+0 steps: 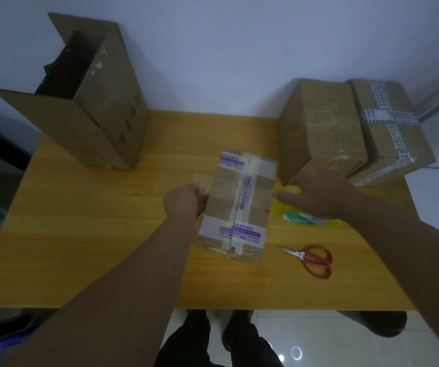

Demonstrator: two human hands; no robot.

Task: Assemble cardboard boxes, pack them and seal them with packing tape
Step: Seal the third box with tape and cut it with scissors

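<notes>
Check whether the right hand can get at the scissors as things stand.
Probably yes. The scissors lie uncovered on the table, just nearer the person than the right hand, which lies flat over the tape roll. Nothing stands between them.

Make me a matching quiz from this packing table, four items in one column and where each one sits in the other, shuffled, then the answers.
1 scissors
2 tape roll
3 tall open box
4 small taped box

A table's back left
B table's middle
C partly under the right hand
D front right, lying free

Pairs: 1-D, 2-C, 3-A, 4-B
</notes>
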